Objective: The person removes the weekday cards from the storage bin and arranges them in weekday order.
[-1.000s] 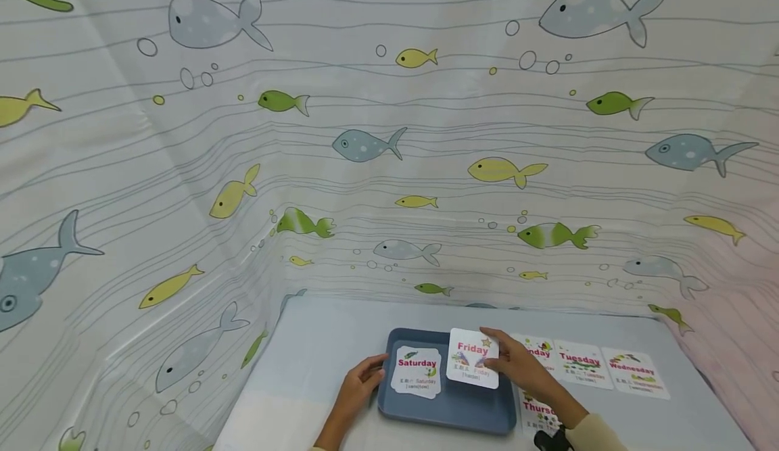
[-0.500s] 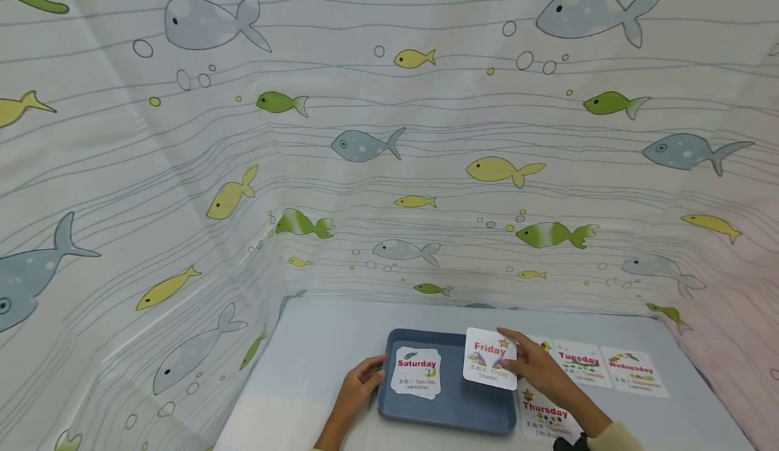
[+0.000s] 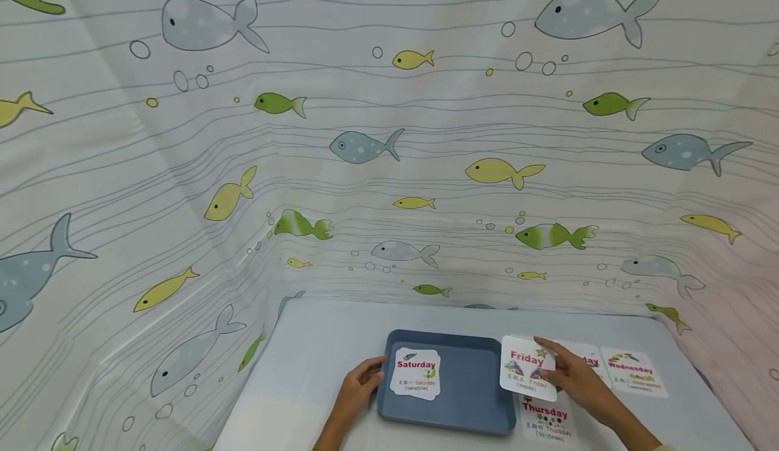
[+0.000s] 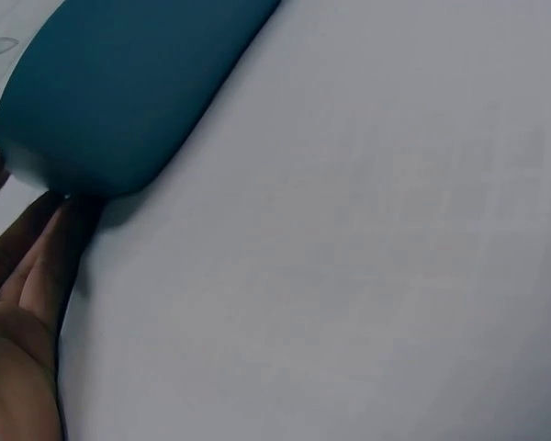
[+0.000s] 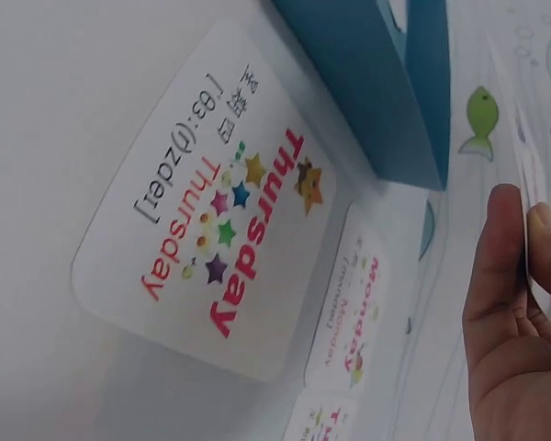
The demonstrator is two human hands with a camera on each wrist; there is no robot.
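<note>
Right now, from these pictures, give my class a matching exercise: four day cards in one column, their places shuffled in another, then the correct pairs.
Cards
1. Friday card
2. Saturday card
3. Thursday card
4. Wednesday card

Places
A. on the table, farthest right
B. in the tray
C. pinched by the right hand
D. on the table, just right of the tray

Pairs
1-C
2-B
3-D
4-A

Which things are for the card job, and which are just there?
Probably for the job:
white, rounded Friday card, in the right grip
blue, rectangular, rimmed tray, touched by the left grip
white card pile inside it, Saturday on top
white, rounded Thursday card, Monday card, Tuesday card, Wednesday card

Just there:
white, fish-printed sheet
pale, flat tabletop
</note>
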